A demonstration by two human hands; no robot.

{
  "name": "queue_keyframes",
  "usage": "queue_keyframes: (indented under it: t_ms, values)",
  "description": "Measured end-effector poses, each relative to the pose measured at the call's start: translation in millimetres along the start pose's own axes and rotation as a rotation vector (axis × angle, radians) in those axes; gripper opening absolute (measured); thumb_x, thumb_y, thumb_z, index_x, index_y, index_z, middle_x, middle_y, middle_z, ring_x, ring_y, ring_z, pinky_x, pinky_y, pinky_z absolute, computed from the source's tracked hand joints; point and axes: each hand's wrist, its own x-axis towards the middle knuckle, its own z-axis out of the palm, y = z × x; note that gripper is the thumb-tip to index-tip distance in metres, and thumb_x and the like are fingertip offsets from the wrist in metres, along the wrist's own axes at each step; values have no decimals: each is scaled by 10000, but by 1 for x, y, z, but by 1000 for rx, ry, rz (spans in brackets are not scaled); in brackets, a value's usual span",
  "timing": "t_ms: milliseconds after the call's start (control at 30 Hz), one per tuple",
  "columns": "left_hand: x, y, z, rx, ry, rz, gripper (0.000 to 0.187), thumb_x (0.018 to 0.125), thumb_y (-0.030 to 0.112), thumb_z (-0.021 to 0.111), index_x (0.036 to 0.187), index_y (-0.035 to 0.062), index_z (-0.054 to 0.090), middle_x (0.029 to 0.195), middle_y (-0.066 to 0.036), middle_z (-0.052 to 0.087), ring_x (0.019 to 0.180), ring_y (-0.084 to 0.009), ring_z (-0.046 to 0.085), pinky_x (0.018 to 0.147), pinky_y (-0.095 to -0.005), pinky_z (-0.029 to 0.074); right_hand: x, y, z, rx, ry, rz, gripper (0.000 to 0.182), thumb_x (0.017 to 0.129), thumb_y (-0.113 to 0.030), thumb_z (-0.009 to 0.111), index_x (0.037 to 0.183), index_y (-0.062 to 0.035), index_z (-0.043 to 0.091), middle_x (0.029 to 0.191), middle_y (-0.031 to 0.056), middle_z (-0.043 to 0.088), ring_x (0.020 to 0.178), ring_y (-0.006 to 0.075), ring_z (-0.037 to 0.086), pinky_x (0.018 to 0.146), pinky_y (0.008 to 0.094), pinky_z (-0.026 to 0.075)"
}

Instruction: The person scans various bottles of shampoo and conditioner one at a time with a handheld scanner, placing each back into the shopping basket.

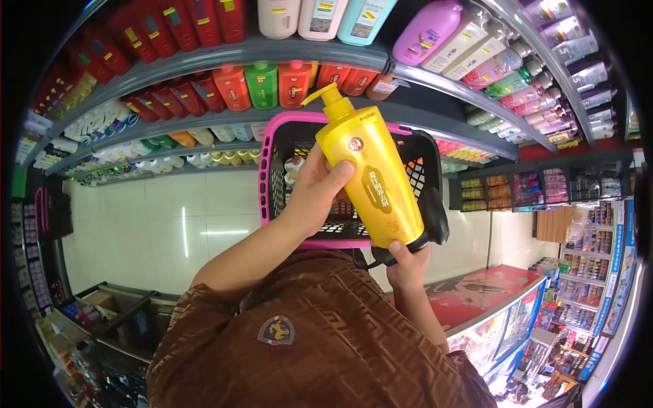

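My left hand (318,189) is closed around the side of a yellow pump bottle (374,173), its thumb lying across the front. The bottle leans, with its pump head up and to the left, and carries a brown label with Chinese characters. At the bottle's base, my right hand (408,264) grips a black handheld device (434,216) that looks like a barcode scanner with a cord. Part of the device is behind the bottle. Beneath both hands is a black shopping basket with a pink rim (264,178); a small white item (294,166) shows inside it.
Ahead, curved shelves (224,58) hold rows of shampoo and lotion bottles, including a green bottle (262,85) and a purple bottle (427,30). A red-topped display counter (476,292) stands to the right. At the lower left is a dark framed case (115,313) on the tiled floor.
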Motion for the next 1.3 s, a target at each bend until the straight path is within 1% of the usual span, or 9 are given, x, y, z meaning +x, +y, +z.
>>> queue_keyframes:
  t_ms: [67,300,433,533,600,700,833,933,1300]
  values:
    - [-6,11,-2,42,-11,8,572,1010,304,667,1473,99,400,1309,-52,612,1174,-176,648,959,-361,565,-2,0,6,13,-3,-34,777,770,-230,870,1374,47,469,1129,168,672,892,274,713,761,398,597]
    - [-11,16,-16,18,81,-12,513,1014,323,659,1445,115,475,1241,-34,662,1083,-137,686,877,-321,593,-13,-7,13,-119,-71,-59,880,734,-263,939,1407,25,450,1231,102,635,1110,195,637,964,371,520]
    - [-16,9,-14,35,68,-96,509,1015,329,658,1443,119,480,1209,-20,675,1040,-118,692,844,-304,592,-24,-3,7,-97,-36,-87,878,738,-251,940,1408,28,447,1228,95,631,1109,188,632,968,369,518]
    - [-15,-4,-5,68,78,-74,504,1019,338,652,1442,121,483,1176,-10,685,983,-105,696,803,-277,588,-28,-1,-13,-95,-42,-47,872,724,-215,945,1402,24,451,1221,91,630,1109,191,632,976,370,515]
    - [-18,-9,4,64,99,-121,503,1021,348,650,1439,121,486,1158,-12,687,942,-97,694,751,-249,571,-28,0,-25,-54,-76,-60,795,738,-74,914,1380,4,451,1249,104,595,1142,211,625,997,375,521]
    - [-19,-15,15,132,86,-140,527,1031,402,617,1451,121,465,1256,-24,634,1086,-152,673,882,-347,586,-23,-4,-38,-23,-75,-67,790,734,-58,910,1377,1,454,1258,102,582,1145,208,618,997,374,519]
    - [-15,-30,27,158,89,-120,524,1036,392,612,1453,115,460,1267,-27,632,1086,-157,679,875,-352,591,-18,-9,-61,-44,-100,-38,785,735,-46,905,1376,-1,455,1267,97,570,1163,206,606,1006,380,515]
    - [-9,-42,40,208,124,-96,521,1040,383,606,1457,108,456,1272,-31,631,1079,-161,685,878,-351,591,-3,-14,-80,-56,-124,-33,869,714,-134,930,1414,11,437,1269,94,594,1151,189,613,997,370,506]
    - [5,-81,107,229,206,68,486,1070,328,553,1473,87,429,1299,-73,622,1123,-198,681,904,-380,597,36,-35,-153,33,-260,10,817,718,4,905,1397,2,451,1301,108,559,1216,221,591,1032,392,511]
